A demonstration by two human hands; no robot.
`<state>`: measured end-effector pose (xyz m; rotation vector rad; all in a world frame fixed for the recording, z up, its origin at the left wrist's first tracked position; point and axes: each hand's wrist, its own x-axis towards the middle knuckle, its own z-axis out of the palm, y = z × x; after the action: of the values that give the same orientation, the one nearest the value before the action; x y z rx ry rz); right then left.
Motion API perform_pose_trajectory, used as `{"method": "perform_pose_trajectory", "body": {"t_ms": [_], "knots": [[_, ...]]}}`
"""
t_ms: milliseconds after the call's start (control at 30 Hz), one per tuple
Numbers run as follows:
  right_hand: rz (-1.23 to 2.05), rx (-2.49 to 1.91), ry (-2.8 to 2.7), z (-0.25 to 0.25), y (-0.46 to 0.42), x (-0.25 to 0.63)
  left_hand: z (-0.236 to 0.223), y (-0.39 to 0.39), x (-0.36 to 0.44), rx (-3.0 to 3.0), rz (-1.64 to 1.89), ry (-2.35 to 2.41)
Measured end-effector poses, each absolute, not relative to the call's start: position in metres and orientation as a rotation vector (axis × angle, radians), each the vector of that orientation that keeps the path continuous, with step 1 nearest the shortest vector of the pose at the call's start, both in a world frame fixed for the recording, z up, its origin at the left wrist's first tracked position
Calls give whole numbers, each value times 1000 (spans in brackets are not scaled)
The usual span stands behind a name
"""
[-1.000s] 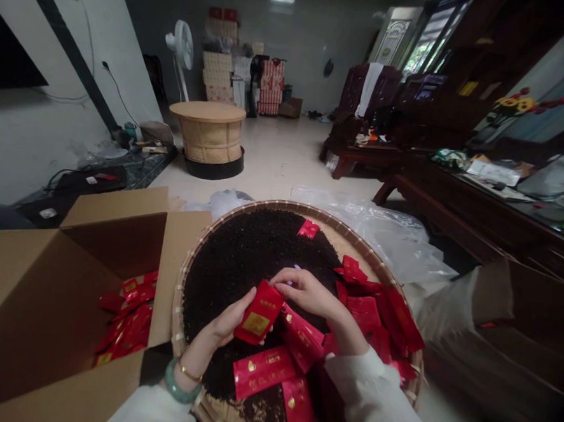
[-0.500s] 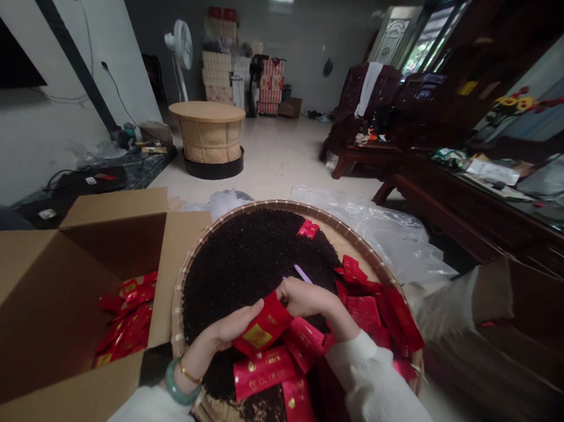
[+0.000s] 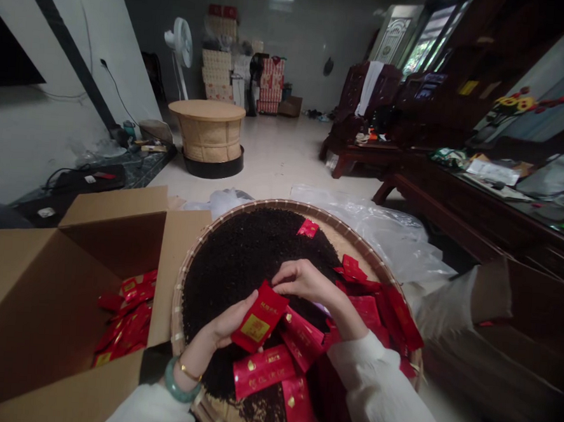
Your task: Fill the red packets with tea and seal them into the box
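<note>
My left hand (image 3: 232, 319) is closed on a red packet (image 3: 260, 321) with a gold square, its top edge facing away from me. Just above that top edge, my right hand (image 3: 301, 281) has its fingers pinched together; what is between them, if anything, is hidden. Beneath both hands lies a heap of dark dried tea leaves (image 3: 241, 253) in a round woven bamboo tray (image 3: 356, 240). Red and pink packets (image 3: 265, 370) lie under my hands at the near side. A sliver of a purple item (image 3: 322, 309) shows beneath my right wrist.
On the left an open cardboard box (image 3: 13, 303) contains several red packets (image 3: 129, 322). More red packets (image 3: 376, 306) pile up along the tray's right side. Clear plastic sheeting (image 3: 381, 226) covers floor behind the tray. A dark wooden table (image 3: 436, 195) and another open carton (image 3: 491, 294) are at the right.
My right hand has risen from the packet's side to above its top edge, and it now covers most of the purple item. The packet in my left hand has tilted more upright.
</note>
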<state>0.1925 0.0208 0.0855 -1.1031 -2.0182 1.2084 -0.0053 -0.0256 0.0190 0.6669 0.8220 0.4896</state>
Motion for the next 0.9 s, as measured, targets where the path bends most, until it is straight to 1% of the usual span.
{"method": "perform_pose_trajectory", "body": {"t_ms": [200,333,400,500,633,767,900], "knots": [[1505,-1191,-1519,88,18,190,18,-23,-7,638,475,750],[1470,-1149,-1265,80,23,189,16,-22,-8,592,476,685],[1410,-1165,-1242,75,25,189,16,-21,-8,559,467,648],[1197,-1208,-1414,73,22,189,17,-20,-9,518,480,604],[920,-1125,-1854,84,8,184,17,-19,-9,507,514,596],[955,-1109,-2161,90,1,173,14,-19,-8,531,546,651],[1069,-1104,-2172,83,5,167,12,-21,-7,579,554,704]]}}
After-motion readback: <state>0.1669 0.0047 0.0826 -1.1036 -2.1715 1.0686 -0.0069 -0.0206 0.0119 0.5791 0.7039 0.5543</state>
